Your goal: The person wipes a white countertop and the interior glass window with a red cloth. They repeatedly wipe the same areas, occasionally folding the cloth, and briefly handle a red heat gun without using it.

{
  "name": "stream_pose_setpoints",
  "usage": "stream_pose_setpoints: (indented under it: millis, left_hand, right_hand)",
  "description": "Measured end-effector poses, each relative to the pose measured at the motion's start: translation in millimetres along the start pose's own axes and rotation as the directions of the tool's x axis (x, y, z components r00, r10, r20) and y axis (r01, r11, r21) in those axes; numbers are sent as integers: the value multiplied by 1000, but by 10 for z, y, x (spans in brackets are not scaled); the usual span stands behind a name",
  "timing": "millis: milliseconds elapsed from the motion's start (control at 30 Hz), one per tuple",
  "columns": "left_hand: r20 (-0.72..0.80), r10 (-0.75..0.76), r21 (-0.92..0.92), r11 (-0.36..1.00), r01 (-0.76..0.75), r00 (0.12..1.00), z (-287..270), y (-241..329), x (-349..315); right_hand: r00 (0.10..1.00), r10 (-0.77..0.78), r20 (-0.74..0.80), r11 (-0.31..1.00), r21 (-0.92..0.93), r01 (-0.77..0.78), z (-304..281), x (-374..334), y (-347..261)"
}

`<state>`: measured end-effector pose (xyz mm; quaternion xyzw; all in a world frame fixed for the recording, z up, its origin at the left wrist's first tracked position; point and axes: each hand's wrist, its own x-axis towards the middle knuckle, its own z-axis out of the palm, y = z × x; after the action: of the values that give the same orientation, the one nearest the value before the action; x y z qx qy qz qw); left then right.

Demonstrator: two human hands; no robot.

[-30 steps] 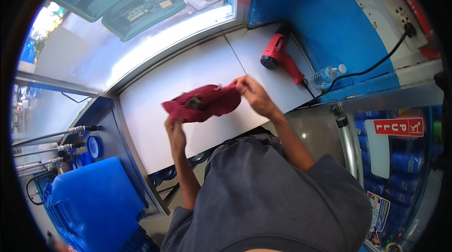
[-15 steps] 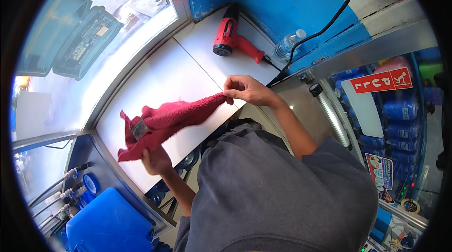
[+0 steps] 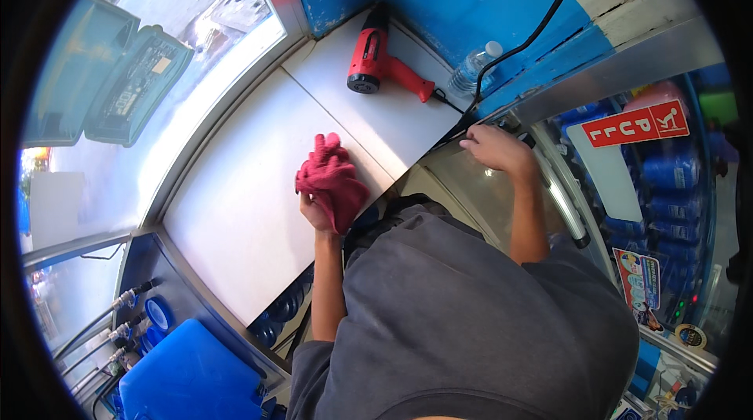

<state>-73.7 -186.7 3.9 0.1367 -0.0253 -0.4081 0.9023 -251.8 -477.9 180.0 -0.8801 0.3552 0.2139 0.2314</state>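
A dark red towel (image 3: 336,185) is bunched up over the white counter, with one end hanging down toward its front edge. My left hand (image 3: 318,214) is closed around it from below, and the cloth covers most of the fingers. My right hand (image 3: 500,150) is raised off to the right, beyond the counter's edge and near the glass door's metal handle. It holds nothing that I can see; its fingers are loosely bent and point left.
On the white counter (image 3: 235,208), a red and black heat gun (image 3: 384,59) lies in the far corner. Beside it stands a clear plastic bottle (image 3: 476,71). A black cable (image 3: 541,40) runs down the blue wall. A blue container (image 3: 192,377) and hose fittings are at lower left.
My right hand has let go of the towel and moved right. The towel, stretched between both hands before, is now bunched in my left hand, which has moved right and farther forward.
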Motion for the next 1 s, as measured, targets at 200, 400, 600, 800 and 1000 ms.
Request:
stream_pose_setpoints:
  millis: [200,400,600,800,1000]
  left_hand:
    - [-206,52,543,837,70,977,-113,-311,-17]
    - [171,-41,939,309,-150,984,-281,-139,-175]
    - [-62,145,864,503,-20,988,329,-21,-8]
    - [-20,47,962,274,7,999,784,-33,467]
    - [160,-231,979,162,-124,960,1220,-562,1433]
  right_hand:
    - [755,110,-647,954,283,104,249,475,349]
    - [516,244,-821,660,530,531,524,1356,567]
    - [374,285,-883,853,412,321,521,1580,502]
    - [388,168,-906,914,291,283,317,1429,488]
    - [495,231,-838,780,463,421,-49,684,180]
